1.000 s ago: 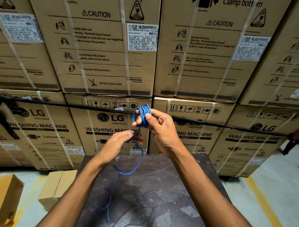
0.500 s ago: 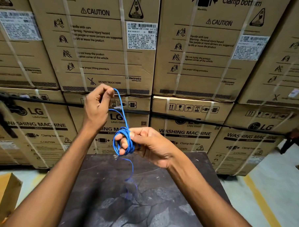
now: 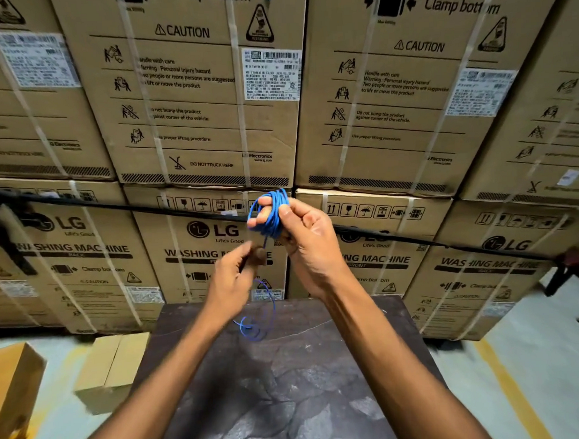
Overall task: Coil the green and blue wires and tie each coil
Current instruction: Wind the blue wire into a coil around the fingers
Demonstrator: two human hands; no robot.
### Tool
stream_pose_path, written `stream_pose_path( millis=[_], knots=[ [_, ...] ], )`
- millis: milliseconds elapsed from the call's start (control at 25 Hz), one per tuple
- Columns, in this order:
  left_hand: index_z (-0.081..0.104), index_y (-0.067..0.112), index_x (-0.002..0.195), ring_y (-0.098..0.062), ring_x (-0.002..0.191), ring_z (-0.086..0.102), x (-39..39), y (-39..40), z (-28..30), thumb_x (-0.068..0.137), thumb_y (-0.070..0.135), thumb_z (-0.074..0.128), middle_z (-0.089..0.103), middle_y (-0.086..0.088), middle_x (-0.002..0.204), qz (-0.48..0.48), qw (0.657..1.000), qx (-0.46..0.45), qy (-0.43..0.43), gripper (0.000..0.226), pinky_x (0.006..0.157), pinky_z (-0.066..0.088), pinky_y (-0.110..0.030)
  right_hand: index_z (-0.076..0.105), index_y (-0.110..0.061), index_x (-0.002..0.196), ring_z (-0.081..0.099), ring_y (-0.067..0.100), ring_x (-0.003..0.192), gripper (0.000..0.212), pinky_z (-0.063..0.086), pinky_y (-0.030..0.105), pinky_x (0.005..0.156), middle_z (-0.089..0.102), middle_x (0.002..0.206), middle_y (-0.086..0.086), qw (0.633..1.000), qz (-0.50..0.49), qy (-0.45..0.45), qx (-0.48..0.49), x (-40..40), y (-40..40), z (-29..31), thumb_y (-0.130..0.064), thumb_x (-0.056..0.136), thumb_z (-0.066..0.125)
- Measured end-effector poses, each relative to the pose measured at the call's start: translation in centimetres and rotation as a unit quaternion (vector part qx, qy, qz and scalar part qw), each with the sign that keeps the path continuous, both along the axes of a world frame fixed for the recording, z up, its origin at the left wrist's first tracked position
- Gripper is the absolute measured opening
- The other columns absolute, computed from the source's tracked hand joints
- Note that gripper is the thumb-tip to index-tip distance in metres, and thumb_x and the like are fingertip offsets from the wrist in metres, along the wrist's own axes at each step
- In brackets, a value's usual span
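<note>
A coil of blue wire (image 3: 272,213) is wound round the fingers of my right hand (image 3: 304,242), which grips it with the thumb pressed on top, held up in front of the stacked boxes. My left hand (image 3: 232,278) is lower and to the left, blurred, pinching the wire's loose strand just below the coil. The free tail (image 3: 258,323) hangs down in a small loop over the far edge of the dark table (image 3: 275,386). No green wire is in view.
A wall of strapped cardboard washing-machine boxes (image 3: 196,100) stands right behind the table. Smaller cardboard boxes (image 3: 109,370) sit on the floor at the left. A yellow line (image 3: 518,401) runs along the floor at the right.
My left hand came down from high on the left to below the coil. My right hand rose with the coil. The loose tail is shorter.
</note>
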State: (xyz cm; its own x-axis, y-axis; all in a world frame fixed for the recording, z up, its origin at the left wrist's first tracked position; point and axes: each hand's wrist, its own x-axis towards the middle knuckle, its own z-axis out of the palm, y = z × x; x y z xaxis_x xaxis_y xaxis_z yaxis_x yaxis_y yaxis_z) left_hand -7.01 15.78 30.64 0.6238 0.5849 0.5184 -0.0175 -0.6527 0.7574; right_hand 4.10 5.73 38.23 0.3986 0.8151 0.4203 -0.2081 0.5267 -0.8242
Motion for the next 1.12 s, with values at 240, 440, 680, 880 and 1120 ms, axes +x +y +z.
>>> stream_pose_path(
  millis=[240,440,680,880,1120],
  knots=[
    [0.066,0.03,0.087,-0.009,0.049,0.041,-2.7,-2.4,0.2,0.102,0.035,0.049,0.049,0.01,0.055,0.033,0.994,0.07,0.08,0.023,0.053,0.033,-0.03,0.073,0.003,0.104,0.072,0.028,0.106,0.023,0.058,0.032,0.095,0.077,0.1,0.017,0.95,-0.184,-0.246,-0.057,1.9,0.7,-2.6,0.0,0.106,0.05],
    [0.063,0.032,0.083,-0.003,0.052,0.051,-6.6,-0.3,6.7,0.098,0.053,0.047,0.056,0.009,0.054,0.06,0.954,0.231,0.181,0.031,0.053,0.046,-0.031,0.072,-0.006,0.102,0.07,0.022,0.085,0.02,0.056,0.049,0.083,0.075,0.089,0.005,0.9,-0.134,-0.392,-0.133,2.7,-0.1,-4.4,-0.013,0.105,0.053],
    [0.076,0.028,0.075,-0.001,0.061,0.057,-4.3,4.3,11.2,0.08,0.041,0.081,0.068,0.01,0.066,-0.124,0.992,-0.018,0.013,0.015,0.058,0.045,-0.017,0.065,0.008,0.12,0.07,0.026,0.09,0.026,0.053,0.03,0.089,0.071,0.091,0.014,0.951,0.115,-0.273,-0.09,0.9,-2.3,-1.9,0.001,0.107,0.044],
    [0.06,0.012,0.084,-0.002,0.038,0.04,-1.1,2.2,4.7,0.097,0.019,0.062,0.054,0.007,0.05,-0.138,0.935,-0.306,-0.118,0.015,0.039,0.033,-0.013,0.063,0.006,0.119,0.07,0.026,0.086,0.027,0.057,0.033,0.088,0.071,0.089,0.009,0.988,0.116,-0.097,0.003,-1.0,-1.6,-0.3,-0.004,0.105,0.043],
    [0.072,0.019,0.09,-0.006,0.044,0.027,-0.8,-2.0,-0.7,0.105,0.024,0.05,0.032,0.006,0.051,-0.084,0.977,-0.188,-0.057,0.027,0.044,0.02,-0.019,0.069,-0.004,0.116,0.073,0.033,0.098,0.026,0.055,0.038,0.098,0.076,0.098,0.019,0.985,-0.082,-0.154,0.014,0.8,1.0,-0.1,-0.003,0.108,0.045]
  ],
)
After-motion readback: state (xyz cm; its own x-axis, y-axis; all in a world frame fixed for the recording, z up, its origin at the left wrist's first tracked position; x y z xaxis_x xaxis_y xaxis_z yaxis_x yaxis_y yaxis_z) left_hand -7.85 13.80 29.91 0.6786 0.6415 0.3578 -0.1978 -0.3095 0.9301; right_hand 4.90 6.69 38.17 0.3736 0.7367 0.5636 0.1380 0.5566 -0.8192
